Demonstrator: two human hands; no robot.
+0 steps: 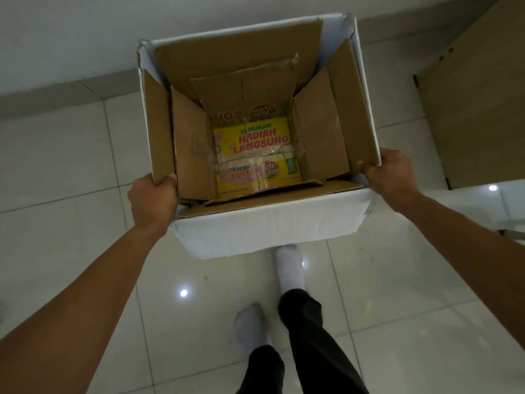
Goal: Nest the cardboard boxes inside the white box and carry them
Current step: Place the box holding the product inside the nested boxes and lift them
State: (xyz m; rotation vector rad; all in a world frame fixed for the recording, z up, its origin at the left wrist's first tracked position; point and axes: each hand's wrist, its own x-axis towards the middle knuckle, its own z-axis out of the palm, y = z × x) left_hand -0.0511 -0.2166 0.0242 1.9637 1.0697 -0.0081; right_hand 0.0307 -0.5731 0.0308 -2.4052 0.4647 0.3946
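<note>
Dim, flat indoor light with a greyish cast. Small hard glare spots on the glossy pale tiled floor (85, 172), reflections of lamps overhead. Shadow pools inside the open white cardboard box (264, 223). Wide-angle bending stretches the forearms at the lower corners. Focus slightly soft throughout; printed lettering stays readable.

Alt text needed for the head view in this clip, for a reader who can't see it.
Seen from above, a person's left hand and right hand grip the side rims of an open white box holding nested brown cardboard boxes, the innermost showing a yellow printed bottom, over a glossy tiled floor.
</note>
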